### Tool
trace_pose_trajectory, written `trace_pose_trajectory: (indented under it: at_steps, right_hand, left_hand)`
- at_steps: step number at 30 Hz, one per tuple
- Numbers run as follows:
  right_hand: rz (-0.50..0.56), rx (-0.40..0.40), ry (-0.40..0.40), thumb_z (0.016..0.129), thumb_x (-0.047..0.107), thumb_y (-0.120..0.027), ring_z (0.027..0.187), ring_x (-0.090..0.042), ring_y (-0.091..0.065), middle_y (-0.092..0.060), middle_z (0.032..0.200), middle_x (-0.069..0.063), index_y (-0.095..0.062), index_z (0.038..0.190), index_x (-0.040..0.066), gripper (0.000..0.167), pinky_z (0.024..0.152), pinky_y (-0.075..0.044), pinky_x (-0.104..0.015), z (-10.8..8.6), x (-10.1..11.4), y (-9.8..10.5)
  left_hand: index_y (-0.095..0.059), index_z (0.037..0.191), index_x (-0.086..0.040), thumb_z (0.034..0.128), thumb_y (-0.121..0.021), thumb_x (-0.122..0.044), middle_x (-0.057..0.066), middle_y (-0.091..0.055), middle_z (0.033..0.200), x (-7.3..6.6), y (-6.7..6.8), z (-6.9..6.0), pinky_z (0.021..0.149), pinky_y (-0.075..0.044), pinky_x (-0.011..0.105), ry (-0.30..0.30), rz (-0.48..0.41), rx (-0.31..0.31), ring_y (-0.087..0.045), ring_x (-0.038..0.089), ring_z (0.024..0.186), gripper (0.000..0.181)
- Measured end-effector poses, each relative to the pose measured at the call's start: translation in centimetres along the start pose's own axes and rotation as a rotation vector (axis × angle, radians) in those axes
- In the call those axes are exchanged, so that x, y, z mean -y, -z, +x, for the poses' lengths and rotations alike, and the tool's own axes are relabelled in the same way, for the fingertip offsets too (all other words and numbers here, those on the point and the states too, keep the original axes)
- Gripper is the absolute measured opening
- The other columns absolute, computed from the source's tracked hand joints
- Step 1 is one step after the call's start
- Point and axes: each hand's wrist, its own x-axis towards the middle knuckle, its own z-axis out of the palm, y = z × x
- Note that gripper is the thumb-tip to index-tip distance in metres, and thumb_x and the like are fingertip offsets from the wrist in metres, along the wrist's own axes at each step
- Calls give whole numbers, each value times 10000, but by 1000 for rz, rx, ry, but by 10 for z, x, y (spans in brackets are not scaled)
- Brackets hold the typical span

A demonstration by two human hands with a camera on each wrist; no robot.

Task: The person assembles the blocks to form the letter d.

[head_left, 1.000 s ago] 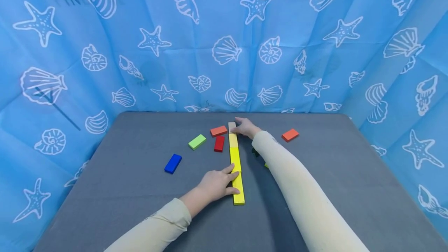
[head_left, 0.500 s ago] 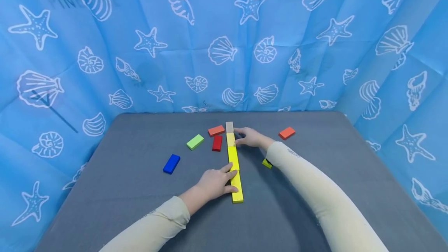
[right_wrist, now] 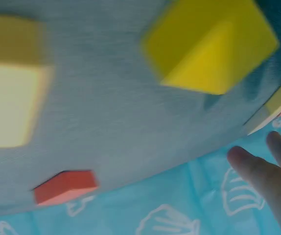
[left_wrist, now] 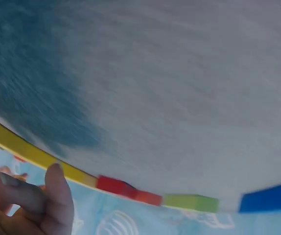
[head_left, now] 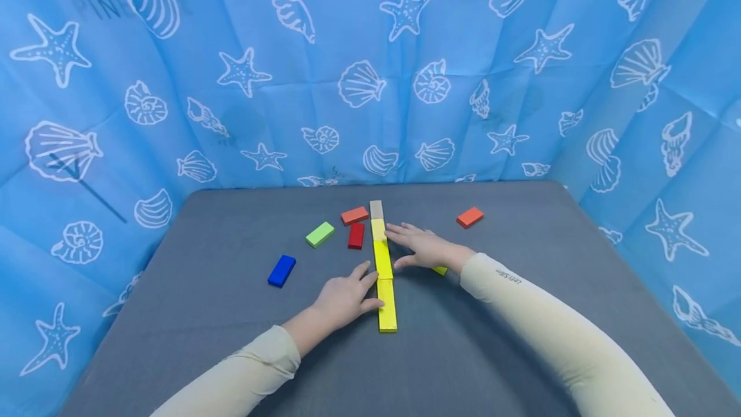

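Bumping the row of blocks [head_left: 383,259] seems the biggest worry in the head view. The left hand [head_left: 344,298] has its fingers spread at the row's left side, with the thumb tip by the nearest yellow block [head_left: 386,317]. A hard push there might make the line crooked. The right hand [head_left: 428,246] has spread fingers too, just beside the row's right side, pinching nothing. I can't tell if they touch it. Swinging that arm could knock the loose yellow block [head_left: 441,270], which peeks out under it, right of the row. The red block [head_left: 356,235] sits near the row's left side, so a big slip could hit it too.

In the left wrist view, the row runs behind the left fingers [left_wrist: 58,188]. Their tips are apart and pinch nothing.

In the right wrist view, the right fingers [right_wrist: 250,164] have a gap between them. The row's far end shows just past their tips, and the loose yellow block sits apart from both.
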Motion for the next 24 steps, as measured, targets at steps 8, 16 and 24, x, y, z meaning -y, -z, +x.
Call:
trace_pose_trajectory:
  at_steps: [8, 16, 24]
  right_hand:
    - [22, -77, -11, 913, 348, -676, 1448, -413, -119, -199, 1600, -118, -293, 1536, 109, 769, 1068, -128, -691, -26, -33, 6]
    - [44, -136, 47, 942, 313, -643, 1425, -460, -143, -225, 1579, -177, -317, 1515, 50, 710, 1050, -146, -706, -51, -53, 3]
    - [80, -168, -41, 955, 321, -619, 1433, -454, -106, -186, 1586, -193, -287, 1524, 43, 715, 1033, -110, -731, -73, -77, 4]
  left_hand:
    - [-444, 1477, -197, 919, -563, -562, 67, -354, 1543, 10, 3, -1, 821, -531, 373, -40, -56, 24, -608, 214, 1150, 678]
    - [-455, 1470, -267, 914, -557, -576, 58, -316, 1563, -3, -4, 2, 715, -507, 285, -94, 13, 101, -658, 190, 986, 644]
    - [-454, 1469, -286, 914, -552, -580, 80, -314, 1557, -11, -8, 3, 591, -452, 236, -66, 13, 103, -653, 185, 882, 636]
